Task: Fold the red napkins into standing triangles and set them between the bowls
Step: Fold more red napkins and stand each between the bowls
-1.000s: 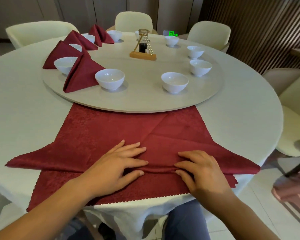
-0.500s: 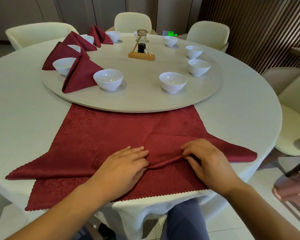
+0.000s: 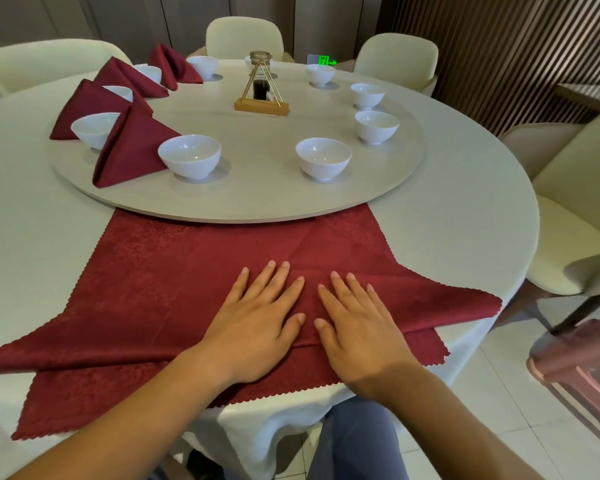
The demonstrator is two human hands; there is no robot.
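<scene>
Both of my hands lay flat and side by side on the red napkin [image 3: 187, 271], low in the middle of the frame. My left hand [image 3: 257, 323] and right hand [image 3: 357, 327] had straight fingers and thumbs nearly touching, pressing on the folded layers and gripping nothing. That napkin was spread on the near part of the table [image 3: 32, 220]. Its two folded flaps ran out to points at the lower left and the right, and its scalloped near edge hung just past the table's rim.

I judged the crease the weak spot. The cloth looked smooth and springy, so the flaps could lift open once I took my weight off. The left point reached much farther out than the right, and an uneven fold would likely give a triangle that leaned or fell. The far edge met the rim of the turntable [image 3: 257, 195]. I could not tell whether it was tucked beneath, but if so, a pull might drag the disc round. With the near edge overhanging, the whole cloth could also slide toward my lap.

Four finished triangles [image 3: 132, 150] stood between bowls [image 3: 94, 128] at the upper left. The two nearest ones, in the middle of the frame, had none between them yet, and a careless reach there might knock one.

No brand or label could be read. The only marking was a green lit sign [image 3: 326, 60] at top centre, a pictogram with an arrow and no legible letters.
</scene>
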